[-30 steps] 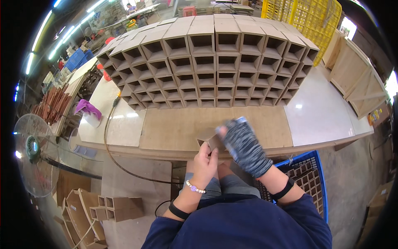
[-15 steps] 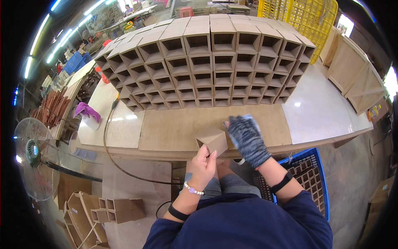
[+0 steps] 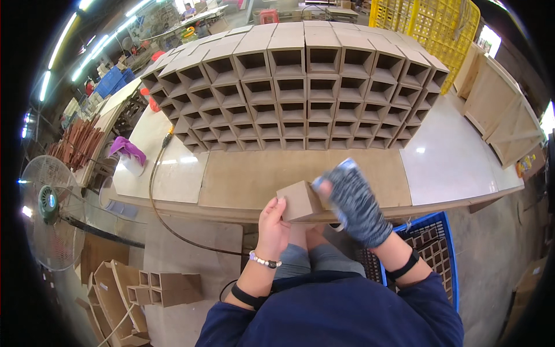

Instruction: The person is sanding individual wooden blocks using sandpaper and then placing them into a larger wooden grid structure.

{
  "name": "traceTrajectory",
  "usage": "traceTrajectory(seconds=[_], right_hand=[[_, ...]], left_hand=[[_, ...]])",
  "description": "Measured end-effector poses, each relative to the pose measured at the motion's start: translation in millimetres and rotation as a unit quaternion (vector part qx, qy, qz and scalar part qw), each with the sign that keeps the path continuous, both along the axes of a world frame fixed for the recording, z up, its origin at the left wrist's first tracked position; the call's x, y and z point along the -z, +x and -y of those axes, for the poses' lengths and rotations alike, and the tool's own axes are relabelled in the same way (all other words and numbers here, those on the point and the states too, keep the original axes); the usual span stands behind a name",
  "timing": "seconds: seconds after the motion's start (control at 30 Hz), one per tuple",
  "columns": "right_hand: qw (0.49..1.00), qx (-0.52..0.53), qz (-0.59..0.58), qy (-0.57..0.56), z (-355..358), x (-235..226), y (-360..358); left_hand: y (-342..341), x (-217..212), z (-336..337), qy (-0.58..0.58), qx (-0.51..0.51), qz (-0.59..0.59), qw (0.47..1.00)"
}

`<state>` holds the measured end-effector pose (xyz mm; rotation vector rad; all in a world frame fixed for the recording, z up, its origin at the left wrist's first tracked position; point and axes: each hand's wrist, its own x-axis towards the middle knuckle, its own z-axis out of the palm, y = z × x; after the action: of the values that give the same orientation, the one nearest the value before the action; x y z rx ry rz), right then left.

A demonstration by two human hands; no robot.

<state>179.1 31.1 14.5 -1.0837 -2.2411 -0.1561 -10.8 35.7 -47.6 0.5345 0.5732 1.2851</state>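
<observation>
Along the far side of a worktable point(image 3: 248, 179), open-ended square tubes point(image 3: 321, 84) are stacked in rows, with their dark openings turned toward the near edge. Over that near edge, a single brown box-shaped piece point(image 3: 298, 199) is held at a tilt. It is pinched at its left side by the left hand point(image 3: 273, 227), whose fingers and thumb are closed on it; the piece thus lies just ahead and to the right of that palm. On its opposite side, the right hand point(image 3: 351, 199) is held with fingers partly curled, covered by a grey knitted glove point(image 3: 367, 222), its bare thumb just beside the piece's right edge. This hand is blurred: whether the piece is touched by it, and whether anything is gripped in it, cannot be told. Lower right, more brown pieces are packed in a blue crate point(image 3: 452, 280). To the left, a hose point(image 3: 176, 234) is draped over the table's edge.
</observation>
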Motion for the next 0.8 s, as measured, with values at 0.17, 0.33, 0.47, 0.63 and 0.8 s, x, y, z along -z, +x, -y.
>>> traceTrajectory(seconds=[0.17, 0.33, 0.47, 0.63, 0.8], right_hand=[[0.986, -0.146, 0.082, 0.018, 13, 19, -9], [0.996, 0.013, 0.089, 0.008, -38, 28, 9], [0.990, -0.078, 0.115, -0.002, 15, 18, -11], [0.989, -0.090, 0.119, -0.017, -6, 19, -5], [0.996, -0.002, 0.086, -0.004, -8, 13, 1]], left_hand=[[8, -10, -1, -0.063, 0.047, -0.010, 0.997], [16, 0, 3, -0.110, 0.018, -0.081, 0.990], [13, -7, -1, -0.116, 0.006, -0.052, 0.992], [23, 1, -3, -0.140, -0.029, -0.070, 0.987], [23, 5, -5, -0.130, -0.057, -0.104, 0.984]])
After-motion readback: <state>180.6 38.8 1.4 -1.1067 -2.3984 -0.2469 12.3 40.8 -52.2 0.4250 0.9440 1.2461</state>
